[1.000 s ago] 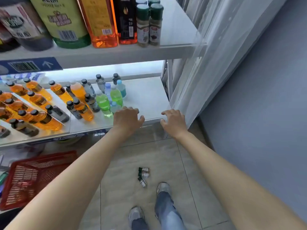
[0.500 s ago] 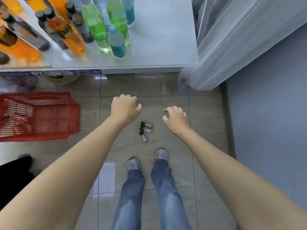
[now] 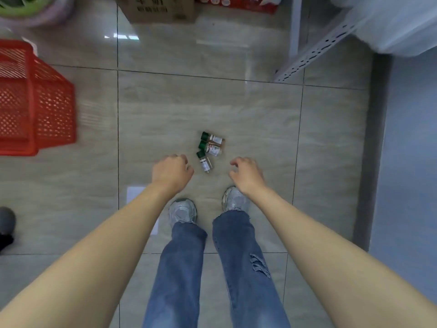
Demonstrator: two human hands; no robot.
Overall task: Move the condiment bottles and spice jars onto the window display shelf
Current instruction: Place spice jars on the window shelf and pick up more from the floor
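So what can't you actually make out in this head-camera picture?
- Spice jars: labels too small to read.
- Left hand: seen from the back, so its curled fingers hide the palm.
- Red basket: cut off by the left edge, contents unseen.
- Cardboard box: cut off by the top edge, print blurred.
- Window display shelf: out of frame.

A single wide-angle head-worn view looks almost straight down from standing height at the glossy beige tiled floor (image 3: 212,107). Both bare forearms stretch from the lower corners toward the centre. The red perforated plastic basket (image 3: 35,100) sits at the left edge, distorted by the lens.
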